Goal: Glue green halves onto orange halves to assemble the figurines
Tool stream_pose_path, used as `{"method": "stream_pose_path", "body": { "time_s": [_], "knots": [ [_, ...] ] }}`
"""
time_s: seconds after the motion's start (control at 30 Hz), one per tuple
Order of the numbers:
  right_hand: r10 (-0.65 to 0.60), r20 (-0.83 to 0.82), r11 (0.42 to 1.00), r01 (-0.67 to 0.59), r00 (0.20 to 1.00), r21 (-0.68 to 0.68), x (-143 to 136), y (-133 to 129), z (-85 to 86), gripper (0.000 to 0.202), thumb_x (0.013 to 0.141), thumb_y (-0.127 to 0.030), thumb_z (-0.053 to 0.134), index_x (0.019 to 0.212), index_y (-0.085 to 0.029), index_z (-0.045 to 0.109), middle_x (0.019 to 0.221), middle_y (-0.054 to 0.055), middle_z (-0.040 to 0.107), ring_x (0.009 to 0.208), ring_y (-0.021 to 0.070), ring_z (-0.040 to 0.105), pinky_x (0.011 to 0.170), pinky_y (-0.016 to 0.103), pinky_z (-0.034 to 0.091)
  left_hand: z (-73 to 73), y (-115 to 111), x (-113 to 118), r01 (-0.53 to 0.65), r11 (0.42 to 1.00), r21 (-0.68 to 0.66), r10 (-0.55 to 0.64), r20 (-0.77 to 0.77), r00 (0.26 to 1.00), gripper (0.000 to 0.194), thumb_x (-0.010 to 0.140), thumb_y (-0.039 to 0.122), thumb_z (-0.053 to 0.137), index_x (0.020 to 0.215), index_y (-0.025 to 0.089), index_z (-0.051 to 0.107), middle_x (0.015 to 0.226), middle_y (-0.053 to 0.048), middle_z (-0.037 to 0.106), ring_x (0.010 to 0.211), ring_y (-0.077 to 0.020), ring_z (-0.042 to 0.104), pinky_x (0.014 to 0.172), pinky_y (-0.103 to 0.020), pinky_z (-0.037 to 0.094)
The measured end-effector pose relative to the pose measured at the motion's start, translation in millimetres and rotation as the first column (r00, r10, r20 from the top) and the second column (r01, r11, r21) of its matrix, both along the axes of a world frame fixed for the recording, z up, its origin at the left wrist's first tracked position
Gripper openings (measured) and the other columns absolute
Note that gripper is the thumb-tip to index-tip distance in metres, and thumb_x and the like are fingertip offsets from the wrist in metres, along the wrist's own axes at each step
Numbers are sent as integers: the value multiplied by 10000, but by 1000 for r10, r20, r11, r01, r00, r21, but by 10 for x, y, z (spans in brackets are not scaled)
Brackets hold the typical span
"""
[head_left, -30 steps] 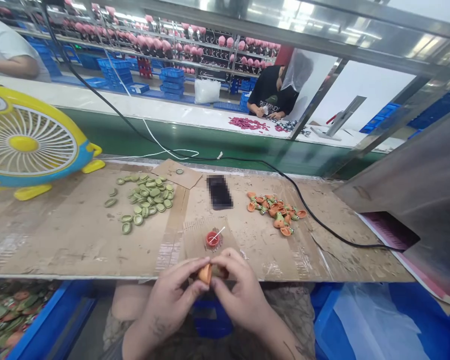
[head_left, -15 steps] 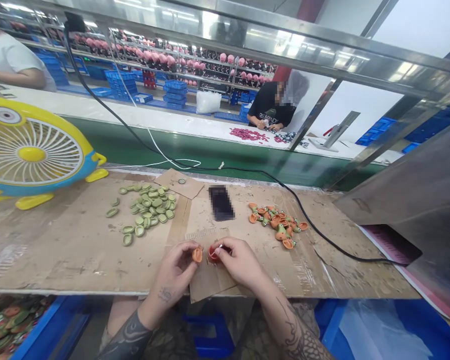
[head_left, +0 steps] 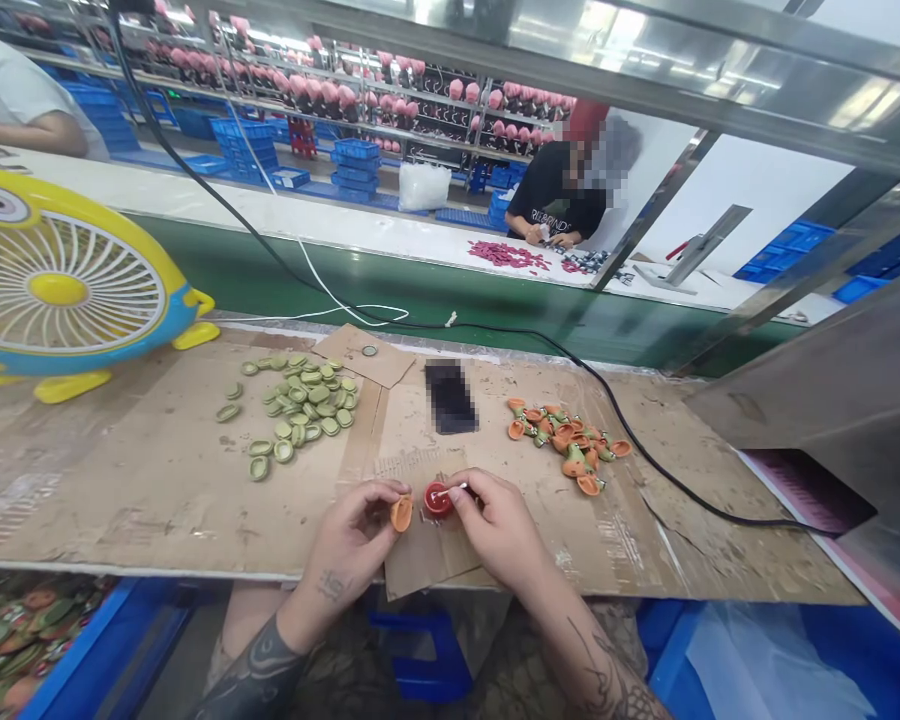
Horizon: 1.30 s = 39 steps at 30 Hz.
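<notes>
Between thumb and fingers, my left hand (head_left: 356,532) grips an orange cup-shaped piece (head_left: 402,513), its hollow side showing. My right hand (head_left: 493,520) pinches a thin white stick (head_left: 454,489) whose end is inside a small red cup (head_left: 436,499) on a cardboard piece. Green oval pieces (head_left: 319,395) lie loosely spread on the left of the cardboard-covered table (head_left: 157,480). To the right is a pile of orange and green pieces (head_left: 566,436). A dark phone-like object (head_left: 451,396), partly pixelated, lies beyond my hands.
A yellow and blue fan (head_left: 67,290) stands at the left. A black cable (head_left: 645,480) crosses the table's right side. Blue bins (head_left: 82,650) sit below the front edge. Across a white bench (head_left: 420,236), a person in black handles small parts.
The view has shifted slightly. My right hand has drawn back a little from the red cup, whose inside now shows more. My left hand still grips the orange piece.
</notes>
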State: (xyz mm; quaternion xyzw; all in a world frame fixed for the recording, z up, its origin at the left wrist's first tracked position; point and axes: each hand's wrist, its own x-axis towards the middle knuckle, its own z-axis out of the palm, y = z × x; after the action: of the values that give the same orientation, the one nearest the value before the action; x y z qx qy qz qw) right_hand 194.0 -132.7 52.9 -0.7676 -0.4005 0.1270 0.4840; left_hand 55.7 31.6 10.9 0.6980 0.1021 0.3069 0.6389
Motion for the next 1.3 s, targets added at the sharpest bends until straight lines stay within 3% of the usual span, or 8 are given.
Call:
{"method": "stream_pose_path", "body": {
  "time_s": [0.1,0.23,0.5,0.83,1.1,1.3],
  "knots": [
    [-45,-167,984,73,985,160,-95,-30,67,195,1008,-317,558,962,-203,709,884,36,737,824,185,681,756,286,516,11,-6,-4,4,1000,-4,-4,0,1000,103,871,137,715,944,206,693,1060,-85,759,1037,-197,728,887,-271,599],
    [49,-342,965,43,939,257,-247,-26,118,214,998,-378,590,976,-201,707,829,23,696,759,169,642,700,264,502,18,-7,-13,17,1000,13,-17,-7,1000,136,865,108,703,954,210,693,1073,-80,758,1049,-193,723,896,-274,594],
    [104,-312,976,-36,944,217,-296,53,49,168,1004,-306,569,955,-199,690,811,4,646,754,155,578,699,259,453,12,6,-12,18,999,36,-17,-15,1000,147,856,97,707,945,213,694,1074,-77,763,1044,-200,731,899,-291,600],
    [25,-254,983,23,967,183,-266,62,-66,180,1021,-327,553,968,-219,686,850,8,679,799,173,629,738,275,485,2,23,-13,42,996,78,-40,-27,999,183,862,72,663,958,221,711,1083,-87,770,1056,-203,737,899,-281,596],
    [3,-122,982,20,993,190,-270,46,-23,187,1044,-319,535,975,-225,681,897,18,701,825,176,653,752,283,482,23,28,-11,44,997,63,-42,-34,999,174,867,114,709,993,229,741,1074,-67,784,1037,-187,743,909,-262,602],
    [-13,-139,970,46,990,238,-232,20,20,205,1043,-337,533,975,-218,686,889,25,701,806,174,652,727,272,493,-1,45,-30,60,992,115,-45,-126,991,194,907,180,706,1085,248,745,1139,-74,764,1084,-209,717,955,-313,586]
  ]
}}
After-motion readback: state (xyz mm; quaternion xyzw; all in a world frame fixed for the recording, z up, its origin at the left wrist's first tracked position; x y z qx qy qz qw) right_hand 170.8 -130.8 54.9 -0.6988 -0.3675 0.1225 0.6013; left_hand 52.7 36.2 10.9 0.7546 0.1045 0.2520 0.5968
